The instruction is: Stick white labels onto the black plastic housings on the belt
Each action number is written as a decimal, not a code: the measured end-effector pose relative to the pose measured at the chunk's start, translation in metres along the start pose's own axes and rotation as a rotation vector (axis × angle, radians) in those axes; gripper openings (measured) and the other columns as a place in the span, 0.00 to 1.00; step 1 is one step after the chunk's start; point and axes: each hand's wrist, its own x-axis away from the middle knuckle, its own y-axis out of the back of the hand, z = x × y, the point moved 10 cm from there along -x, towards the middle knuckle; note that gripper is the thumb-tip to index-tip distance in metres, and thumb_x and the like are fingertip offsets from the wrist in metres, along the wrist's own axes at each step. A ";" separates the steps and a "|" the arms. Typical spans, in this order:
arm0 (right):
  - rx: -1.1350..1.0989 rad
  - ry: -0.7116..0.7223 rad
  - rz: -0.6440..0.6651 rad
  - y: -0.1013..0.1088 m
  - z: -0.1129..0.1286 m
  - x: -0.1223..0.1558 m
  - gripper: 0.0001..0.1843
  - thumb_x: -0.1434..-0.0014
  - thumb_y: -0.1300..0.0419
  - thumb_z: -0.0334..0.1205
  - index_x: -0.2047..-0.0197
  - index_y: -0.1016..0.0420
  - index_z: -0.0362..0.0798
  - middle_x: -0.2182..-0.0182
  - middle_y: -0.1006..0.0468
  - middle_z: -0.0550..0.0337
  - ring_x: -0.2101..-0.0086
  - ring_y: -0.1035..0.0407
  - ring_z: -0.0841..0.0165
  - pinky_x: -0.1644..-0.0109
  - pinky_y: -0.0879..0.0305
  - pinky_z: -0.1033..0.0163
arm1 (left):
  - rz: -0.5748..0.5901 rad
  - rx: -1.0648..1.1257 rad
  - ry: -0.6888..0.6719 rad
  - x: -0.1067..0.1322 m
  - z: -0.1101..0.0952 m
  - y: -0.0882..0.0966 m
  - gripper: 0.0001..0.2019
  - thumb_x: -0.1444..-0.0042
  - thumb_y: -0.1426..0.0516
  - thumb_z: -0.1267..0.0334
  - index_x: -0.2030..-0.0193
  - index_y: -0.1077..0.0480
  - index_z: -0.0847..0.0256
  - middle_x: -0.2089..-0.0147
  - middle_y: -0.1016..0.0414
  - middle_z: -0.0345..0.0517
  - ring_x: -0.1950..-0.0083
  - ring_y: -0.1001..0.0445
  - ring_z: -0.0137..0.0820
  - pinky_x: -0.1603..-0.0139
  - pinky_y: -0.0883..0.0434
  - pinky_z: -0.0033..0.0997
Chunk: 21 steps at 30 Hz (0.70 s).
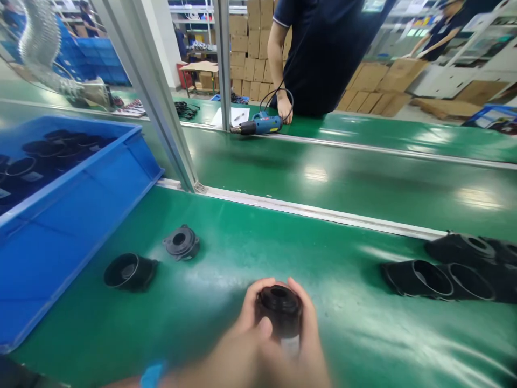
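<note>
Low in the middle of the view, both my hands are closed round a black round plastic part (pixel 280 307) with a hole in its top. My left hand (pixel 246 337), with a blue band at the wrist, wraps it from the left, thumb across the front. My right hand (pixel 309 337) curls round its right side. The picture of the hands is blurred. On the green table (pixel 226 302) to the left lie a black cup-shaped part (pixel 129 271) on its side and a black flanged part (pixel 181 242).
A blue crate (pixel 76 215) holding several black parts stands at the left. More black parts (pixel 448 269) lie at the right edge. A slanted metal post (pixel 161 108) rises behind. Across the green belt (pixel 343 183), a co-worker's hand rests on a blue power tool (pixel 262 125).
</note>
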 end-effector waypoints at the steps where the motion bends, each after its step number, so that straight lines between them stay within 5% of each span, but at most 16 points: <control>1: -0.023 0.004 0.014 -0.002 0.001 0.000 0.38 0.36 0.39 0.52 0.31 0.52 0.52 0.39 0.34 0.45 0.43 0.32 0.53 0.43 0.30 0.53 | -0.005 0.031 0.010 0.001 -0.003 -0.003 0.28 0.39 0.41 0.50 0.34 0.43 0.46 0.31 0.44 0.50 0.30 0.43 0.48 0.28 0.53 0.55; 5: -0.027 0.069 0.093 -0.007 0.012 0.000 0.33 0.31 0.48 0.55 0.30 0.53 0.52 0.36 0.38 0.47 0.39 0.38 0.56 0.36 0.37 0.52 | -0.021 -0.007 0.004 0.004 -0.016 -0.015 0.28 0.36 0.46 0.47 0.32 0.45 0.48 0.32 0.42 0.53 0.31 0.42 0.49 0.29 0.51 0.58; 12: -0.051 0.167 0.041 -0.001 0.026 0.005 0.26 0.28 0.55 0.58 0.34 0.45 0.54 0.36 0.37 0.54 0.36 0.42 0.61 0.36 0.38 0.59 | 0.012 -0.215 -0.055 0.008 -0.028 -0.027 0.37 0.44 0.35 0.52 0.31 0.45 0.48 0.32 0.43 0.53 0.32 0.42 0.47 0.30 0.46 0.50; 17: -0.066 0.026 0.078 0.003 0.010 -0.012 0.23 0.27 0.59 0.57 0.38 0.37 0.57 0.40 0.31 0.58 0.46 0.32 0.67 0.52 0.28 0.68 | -0.146 -0.075 0.039 0.004 -0.019 -0.013 0.32 0.40 0.40 0.47 0.32 0.42 0.52 0.40 0.33 0.54 0.46 0.30 0.39 0.46 0.33 0.39; 21: -0.101 0.015 0.051 0.008 0.005 -0.022 0.26 0.29 0.56 0.61 0.39 0.34 0.56 0.38 0.31 0.60 0.38 0.40 0.67 0.42 0.34 0.68 | -0.192 0.004 0.035 -0.004 -0.019 -0.007 0.29 0.41 0.38 0.48 0.38 0.36 0.59 0.45 0.30 0.54 0.52 0.29 0.37 0.55 0.32 0.34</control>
